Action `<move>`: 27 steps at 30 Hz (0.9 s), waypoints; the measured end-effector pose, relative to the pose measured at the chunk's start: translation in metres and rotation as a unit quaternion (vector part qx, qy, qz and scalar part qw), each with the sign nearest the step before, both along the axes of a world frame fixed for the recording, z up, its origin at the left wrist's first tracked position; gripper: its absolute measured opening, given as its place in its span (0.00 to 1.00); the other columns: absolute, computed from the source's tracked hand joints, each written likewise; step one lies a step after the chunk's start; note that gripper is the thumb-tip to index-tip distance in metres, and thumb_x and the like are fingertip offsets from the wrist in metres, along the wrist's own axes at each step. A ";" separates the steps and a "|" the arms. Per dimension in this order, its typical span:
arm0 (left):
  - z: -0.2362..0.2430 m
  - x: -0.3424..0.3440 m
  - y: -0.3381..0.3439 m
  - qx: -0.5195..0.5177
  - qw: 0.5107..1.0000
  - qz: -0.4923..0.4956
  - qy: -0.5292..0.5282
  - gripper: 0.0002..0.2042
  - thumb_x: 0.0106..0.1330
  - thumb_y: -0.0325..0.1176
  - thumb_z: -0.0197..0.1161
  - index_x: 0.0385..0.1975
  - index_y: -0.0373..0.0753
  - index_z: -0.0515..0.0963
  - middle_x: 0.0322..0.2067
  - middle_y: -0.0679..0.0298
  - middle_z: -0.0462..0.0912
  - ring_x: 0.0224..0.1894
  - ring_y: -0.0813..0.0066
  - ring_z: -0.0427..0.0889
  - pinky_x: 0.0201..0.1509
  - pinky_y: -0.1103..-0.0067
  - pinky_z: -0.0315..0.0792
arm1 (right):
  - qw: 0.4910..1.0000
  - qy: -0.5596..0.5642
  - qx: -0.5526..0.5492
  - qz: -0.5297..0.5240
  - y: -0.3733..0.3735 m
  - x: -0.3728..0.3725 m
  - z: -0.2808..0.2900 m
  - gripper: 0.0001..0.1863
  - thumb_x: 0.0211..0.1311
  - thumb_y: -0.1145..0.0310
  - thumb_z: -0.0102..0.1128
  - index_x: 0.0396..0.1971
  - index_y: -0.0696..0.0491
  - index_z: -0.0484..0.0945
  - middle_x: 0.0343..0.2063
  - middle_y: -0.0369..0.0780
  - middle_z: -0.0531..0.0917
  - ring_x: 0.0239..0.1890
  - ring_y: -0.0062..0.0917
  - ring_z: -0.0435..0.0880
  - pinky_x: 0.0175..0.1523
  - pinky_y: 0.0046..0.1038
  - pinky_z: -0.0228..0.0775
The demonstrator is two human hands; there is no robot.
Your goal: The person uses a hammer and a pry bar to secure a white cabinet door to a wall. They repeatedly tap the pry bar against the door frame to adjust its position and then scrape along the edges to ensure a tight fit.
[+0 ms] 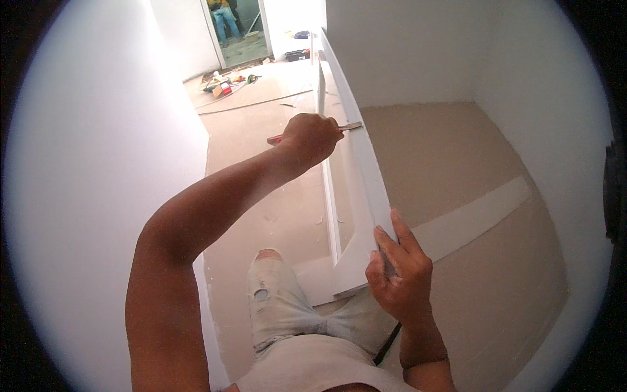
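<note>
A long white panelled door [366,176] stands on its edge and runs away from me, just right of the middle. My left hand [310,138] is closed round the red handle of a chisel [351,127]. The chisel's flat metal blade meets the door's upper edge, well up its length. Nearer to me, my right hand [403,274] grips the same door by its near end, with fingers along the edge. Part of the chisel's handle is hidden inside the left fist.
White walls [98,163] rise on both sides. Several tools [225,85] lie on the far floor, near a cable [255,102] and a black box [298,55]. A person in blue trousers [225,23] stands beyond a doorway. A pale strip [470,212] crosses the floor at right.
</note>
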State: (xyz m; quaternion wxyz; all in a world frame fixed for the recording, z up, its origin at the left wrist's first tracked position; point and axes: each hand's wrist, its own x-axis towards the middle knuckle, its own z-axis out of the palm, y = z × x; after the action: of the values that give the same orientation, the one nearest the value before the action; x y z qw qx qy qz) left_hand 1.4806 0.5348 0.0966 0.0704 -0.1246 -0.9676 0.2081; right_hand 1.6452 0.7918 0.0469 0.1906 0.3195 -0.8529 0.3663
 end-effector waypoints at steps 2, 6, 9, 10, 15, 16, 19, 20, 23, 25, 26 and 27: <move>0.006 0.001 0.000 0.010 1.000 -0.008 0.004 0.23 0.82 0.46 0.46 0.41 0.31 0.80 0.29 0.54 0.88 0.29 0.63 0.90 0.32 0.68 0.86 | 1.000 -0.003 0.006 -0.003 0.001 0.001 0.000 0.22 0.59 0.71 0.62 0.51 0.68 0.80 0.59 0.68 0.74 0.56 0.58 0.83 0.54 0.46 0.82; 0.004 0.005 0.006 -0.028 0.999 0.012 -0.011 0.22 0.82 0.45 0.46 0.40 0.32 0.81 0.28 0.55 0.87 0.28 0.65 0.90 0.29 0.69 0.85 | 1.000 -0.021 -0.023 -0.003 0.000 0.005 0.007 0.21 0.61 0.70 0.61 0.51 0.68 0.81 0.58 0.68 0.75 0.57 0.58 0.83 0.54 0.48 0.82; 0.009 0.008 0.023 -0.023 0.999 0.033 -0.023 0.21 0.82 0.44 0.46 0.40 0.33 0.81 0.29 0.55 0.87 0.29 0.67 0.90 0.28 0.69 0.85 | 1.000 -0.012 -0.025 -0.013 -0.003 0.001 0.004 0.21 0.62 0.68 0.60 0.50 0.69 0.82 0.57 0.67 0.77 0.56 0.57 0.84 0.53 0.49 0.82; 0.014 0.012 0.024 -0.012 0.998 0.046 -0.030 0.20 0.82 0.43 0.46 0.40 0.34 0.82 0.29 0.55 0.88 0.29 0.67 0.90 0.28 0.69 0.85 | 1.000 -0.013 -0.021 -0.010 -0.002 0.001 0.002 0.21 0.61 0.70 0.61 0.51 0.68 0.82 0.59 0.67 0.75 0.57 0.57 0.83 0.54 0.47 0.82; 0.010 0.008 0.014 -0.011 0.999 0.023 -0.026 0.20 0.81 0.43 0.48 0.39 0.33 0.81 0.28 0.55 0.87 0.29 0.67 0.90 0.28 0.69 0.85 | 1.000 -0.011 -0.013 -0.006 0.000 0.009 0.002 0.21 0.60 0.71 0.62 0.52 0.67 0.81 0.60 0.67 0.74 0.57 0.58 0.82 0.54 0.46 0.82; 0.010 0.007 0.009 -0.018 1.000 0.009 -0.022 0.20 0.81 0.42 0.49 0.39 0.32 0.81 0.28 0.55 0.87 0.29 0.67 0.90 0.28 0.69 0.85 | 1.000 -0.016 -0.016 -0.006 -0.001 0.009 0.006 0.21 0.60 0.71 0.62 0.52 0.67 0.81 0.60 0.68 0.74 0.58 0.58 0.82 0.54 0.46 0.82; 0.018 -0.002 0.005 -0.053 0.998 -0.022 -0.037 0.19 0.81 0.41 0.50 0.40 0.30 0.81 0.29 0.54 0.88 0.29 0.66 0.90 0.28 0.70 0.85 | 0.999 -0.033 -0.023 -0.005 0.000 0.010 0.007 0.21 0.60 0.71 0.63 0.51 0.68 0.81 0.60 0.68 0.74 0.57 0.57 0.83 0.53 0.46 0.82; 0.017 0.000 0.011 -0.051 0.998 -0.007 -0.032 0.19 0.80 0.41 0.50 0.40 0.31 0.81 0.29 0.54 0.88 0.29 0.66 0.90 0.29 0.70 0.85 | 0.999 -0.037 -0.024 -0.005 0.000 0.009 0.007 0.21 0.60 0.71 0.63 0.51 0.68 0.81 0.59 0.69 0.74 0.57 0.57 0.83 0.53 0.46 0.83; 0.011 0.008 0.022 -0.043 0.998 0.038 -0.017 0.18 0.80 0.40 0.51 0.40 0.30 0.81 0.30 0.55 0.89 0.29 0.67 0.90 0.29 0.69 0.86 | 0.999 -0.026 -0.035 -0.013 -0.002 0.008 0.005 0.21 0.65 0.67 0.59 0.49 0.70 0.82 0.57 0.67 0.78 0.56 0.56 0.84 0.51 0.49 0.83; 0.013 0.006 0.018 -0.045 0.998 0.032 -0.018 0.19 0.80 0.41 0.50 0.40 0.30 0.81 0.30 0.54 0.89 0.29 0.67 0.90 0.29 0.69 0.86 | 1.000 -0.011 -0.025 -0.002 0.000 0.007 0.004 0.21 0.61 0.70 0.62 0.50 0.69 0.82 0.58 0.68 0.75 0.51 0.54 0.87 0.48 0.44 0.85; 0.013 0.005 0.016 -0.045 0.998 0.029 -0.019 0.19 0.80 0.41 0.50 0.41 0.30 0.81 0.29 0.54 0.89 0.29 0.67 0.90 0.29 0.69 0.86 | 1.000 -0.003 -0.019 0.004 0.002 0.006 0.003 0.21 0.59 0.71 0.64 0.51 0.68 0.81 0.59 0.69 0.74 0.49 0.53 0.88 0.46 0.42 0.85; 0.014 0.004 0.014 -0.046 0.999 0.021 -0.016 0.19 0.81 0.41 0.50 0.41 0.30 0.81 0.29 0.54 0.89 0.29 0.66 0.90 0.29 0.69 0.86 | 1.000 0.001 -0.016 0.001 0.001 0.006 0.003 0.21 0.59 0.71 0.64 0.50 0.68 0.82 0.59 0.69 0.75 0.46 0.52 0.89 0.45 0.41 0.86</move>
State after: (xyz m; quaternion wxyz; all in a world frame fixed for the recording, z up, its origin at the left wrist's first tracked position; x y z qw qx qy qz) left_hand 1.4851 0.5488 0.1108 0.0448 -0.1102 -0.9605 0.2515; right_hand 1.6512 0.7932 0.0503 0.1964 0.3180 -0.8463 0.3796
